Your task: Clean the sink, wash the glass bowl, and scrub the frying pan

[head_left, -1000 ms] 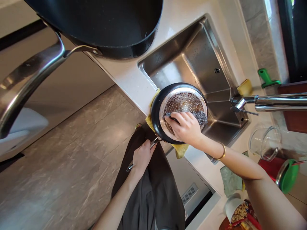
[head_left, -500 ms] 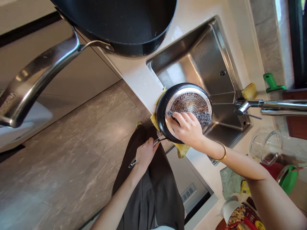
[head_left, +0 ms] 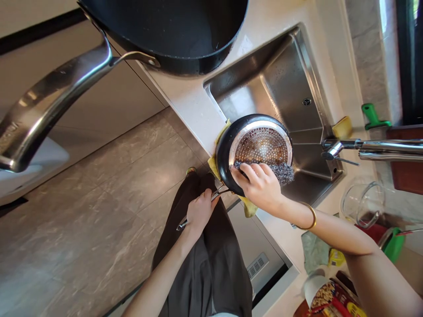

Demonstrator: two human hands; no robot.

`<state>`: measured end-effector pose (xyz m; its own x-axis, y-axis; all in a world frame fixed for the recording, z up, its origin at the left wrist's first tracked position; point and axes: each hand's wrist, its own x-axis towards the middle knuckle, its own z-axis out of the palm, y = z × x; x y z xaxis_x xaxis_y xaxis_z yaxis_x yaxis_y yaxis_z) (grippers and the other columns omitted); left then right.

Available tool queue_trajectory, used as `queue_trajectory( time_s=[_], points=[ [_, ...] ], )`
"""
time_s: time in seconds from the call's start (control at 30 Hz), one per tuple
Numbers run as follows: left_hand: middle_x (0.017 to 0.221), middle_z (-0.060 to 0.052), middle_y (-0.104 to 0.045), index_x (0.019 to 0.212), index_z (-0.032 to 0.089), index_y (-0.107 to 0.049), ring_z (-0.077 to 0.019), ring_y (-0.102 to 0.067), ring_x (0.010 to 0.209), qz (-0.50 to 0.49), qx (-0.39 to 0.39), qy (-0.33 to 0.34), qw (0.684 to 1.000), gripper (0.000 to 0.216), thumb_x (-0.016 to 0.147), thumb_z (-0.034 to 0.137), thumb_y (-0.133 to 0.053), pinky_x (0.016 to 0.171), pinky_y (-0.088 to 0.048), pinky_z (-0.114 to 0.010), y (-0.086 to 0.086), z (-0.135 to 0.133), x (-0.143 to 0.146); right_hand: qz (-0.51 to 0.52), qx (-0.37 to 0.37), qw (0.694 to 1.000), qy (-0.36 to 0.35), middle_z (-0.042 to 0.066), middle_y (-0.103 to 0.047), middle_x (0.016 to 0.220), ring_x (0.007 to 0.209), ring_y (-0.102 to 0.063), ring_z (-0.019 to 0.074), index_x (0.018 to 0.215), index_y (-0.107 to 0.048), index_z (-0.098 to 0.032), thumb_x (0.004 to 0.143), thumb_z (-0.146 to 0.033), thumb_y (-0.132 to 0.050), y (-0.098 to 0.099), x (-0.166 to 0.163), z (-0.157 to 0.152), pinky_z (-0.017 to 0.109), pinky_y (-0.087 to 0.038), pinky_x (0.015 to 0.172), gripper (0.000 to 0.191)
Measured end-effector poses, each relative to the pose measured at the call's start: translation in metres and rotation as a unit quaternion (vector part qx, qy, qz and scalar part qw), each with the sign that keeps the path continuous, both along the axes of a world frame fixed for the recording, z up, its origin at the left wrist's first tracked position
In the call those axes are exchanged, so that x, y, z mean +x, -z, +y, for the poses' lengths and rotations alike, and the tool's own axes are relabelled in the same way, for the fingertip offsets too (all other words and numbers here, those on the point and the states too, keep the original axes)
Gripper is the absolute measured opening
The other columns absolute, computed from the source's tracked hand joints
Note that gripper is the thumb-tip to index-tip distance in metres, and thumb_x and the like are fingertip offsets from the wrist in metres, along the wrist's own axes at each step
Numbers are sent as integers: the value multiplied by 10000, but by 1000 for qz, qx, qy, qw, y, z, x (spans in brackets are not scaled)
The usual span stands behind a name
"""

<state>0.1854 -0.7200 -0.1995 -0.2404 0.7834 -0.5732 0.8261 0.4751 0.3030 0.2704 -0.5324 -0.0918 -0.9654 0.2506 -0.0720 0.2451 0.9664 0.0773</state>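
Note:
A small black frying pan (head_left: 228,147) lies upside down over the sink's near edge, its perforated steel base (head_left: 261,143) facing up. My right hand (head_left: 261,187) presses a grey steel-wool scourer (head_left: 280,171) against the lower part of that base, fingers curled over it. My left hand (head_left: 198,211) is wrapped round the pan's thin metal handle (head_left: 181,225), low over my dark trousers. A yellow cloth (head_left: 214,163) sits under the pan on the counter edge.
A large black pan (head_left: 172,31) with a long steel handle rests on the white counter (head_left: 185,103) at the top. Steel sink (head_left: 280,83), tap (head_left: 373,147), yellow sponge (head_left: 342,127), green tool (head_left: 373,115), glass jug (head_left: 363,203), and snack packets (head_left: 327,295) lie to the right.
My right hand has slid the scourer down toward the near rim of the pan's base, baring more of the perforated steel. The left hand keeps its grip on the handle.

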Motion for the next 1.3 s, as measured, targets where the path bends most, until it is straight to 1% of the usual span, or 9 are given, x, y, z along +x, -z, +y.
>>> queue_trajectory(
  time_s=[0.17, 0.33, 0.5, 0.7, 0.87, 1.0, 1.07, 1.23, 1.3],
  points=[
    [746, -88, -673, 926, 166, -550, -228, -675, 699, 3, -2, -3, 1000, 446, 948, 513, -269, 545, -419, -266, 0, 0, 0, 6, 11, 999, 52, 91, -605, 958, 746, -421, 172, 1122, -616, -165, 927, -182, -438, 2, -10, 4, 343, -243, 628, 265],
    [757, -83, -677, 922, 169, -545, -231, -676, 695, -4, -6, -5, 1000, 418, 950, 494, -285, 535, -414, -263, -2, 1, 0, -8, 27, 1000, 6, 78, -607, 950, 725, -404, 164, 1130, -617, -157, 915, -152, -454, -1, -5, -3, 338, -244, 632, 270],
    [741, -78, -672, 923, 172, -546, -235, -676, 692, -4, -15, -11, 1000, 422, 946, 507, -289, 527, -415, -267, -1, 2, 0, 10, 48, 998, 37, 84, -605, 947, 741, -414, 167, 1118, -619, -157, 934, -184, -427, 3, -11, 4, 339, -237, 634, 266],
    [752, -76, -670, 922, 173, -551, -234, -674, 686, 2, -1, -4, 1000, 425, 951, 498, -279, 529, -423, -278, -1, 1, 0, -8, 18, 1000, -2, 78, -615, 957, 727, -419, 163, 1141, -607, -167, 920, -172, -455, -2, -1, -5, 338, -255, 640, 268],
    [738, -68, -667, 922, 175, -556, -232, -673, 683, 6, 4, -6, 1000, 427, 950, 502, -283, 526, -421, -280, 0, 1, 1, 47, -8, 997, 58, 73, -627, 996, 786, -477, 173, 1058, -627, -199, 909, -225, -474, 4, -4, 11, 328, -295, 698, 216],
    [723, -72, -663, 910, 172, -564, -239, -673, 674, 7, 10, -10, 1000, 443, 943, 519, -291, 519, -410, -281, 1, 0, 1, 62, -55, 991, 107, 104, -623, 1065, 889, -512, 203, 1161, -568, -132, 888, -260, -459, 7, -4, 17, 332, -333, 762, 320],
    [723, -76, -662, 911, 169, -567, -240, -674, 679, 1, 11, -13, 1000, 442, 941, 519, -300, 521, -406, -279, 1, 0, 1, 55, -62, 990, 115, 109, -614, 1081, 913, -510, 218, 1196, -554, -135, 876, -277, -463, 6, -3, 15, 342, -332, 773, 362],
    [724, -79, -661, 919, 166, -569, -233, -673, 682, -6, 13, -18, 1000, 435, 944, 509, -303, 526, -401, -279, 2, 0, 1, 61, -51, 989, 123, 92, -607, 1033, 878, -499, 217, 1076, -615, -194, 868, -418, -510, 8, -7, 16, 345, -313, 760, 323],
    [726, -77, -662, 923, 167, -567, -229, -673, 684, -7, 14, -20, 1000, 431, 944, 510, -306, 527, -397, -277, 1, 0, 1, 70, -49, 989, 125, 78, -613, 999, 858, -498, 203, 1015, -629, -207, 878, -418, -516, 10, -9, 16, 336, -309, 754, 276]
  ],
)
